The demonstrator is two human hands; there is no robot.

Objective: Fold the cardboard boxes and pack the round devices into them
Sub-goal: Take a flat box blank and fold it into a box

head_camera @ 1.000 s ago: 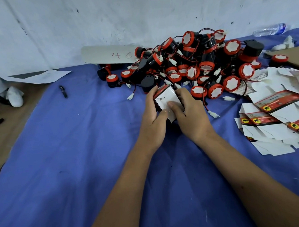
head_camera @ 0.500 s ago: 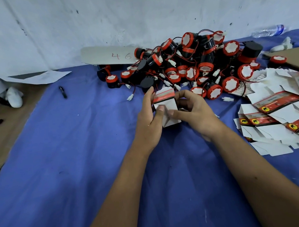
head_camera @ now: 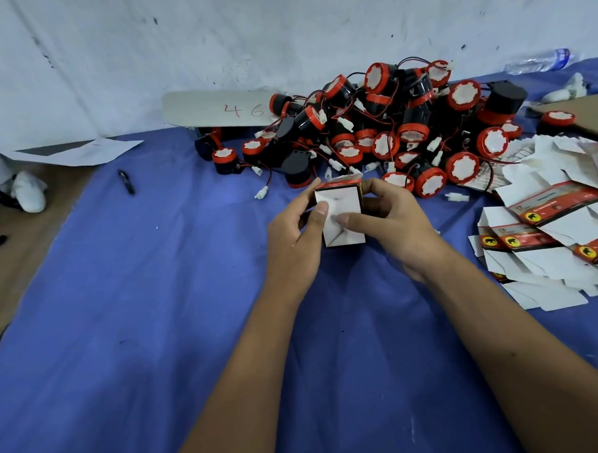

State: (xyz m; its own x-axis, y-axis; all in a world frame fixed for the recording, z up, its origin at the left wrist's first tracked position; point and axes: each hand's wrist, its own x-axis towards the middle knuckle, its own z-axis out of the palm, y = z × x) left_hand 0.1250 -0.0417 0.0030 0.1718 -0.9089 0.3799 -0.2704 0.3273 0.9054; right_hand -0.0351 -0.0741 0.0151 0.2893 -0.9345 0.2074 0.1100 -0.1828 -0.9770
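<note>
Gripping the box (head_camera: 341, 217) with left hand (head_camera: 296, 238) and right hand (head_camera: 392, 227), we risk thumbs creasing its white flaps, spilling devices (head_camera: 399, 126) at 12 o'clock.

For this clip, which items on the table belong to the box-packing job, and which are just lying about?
Part of the job: the box held by left hand and right hand; pile of round devices; flat unfolded boxes.

Lying about: pen; water bottle; board marked 46; paper sheet.
</note>
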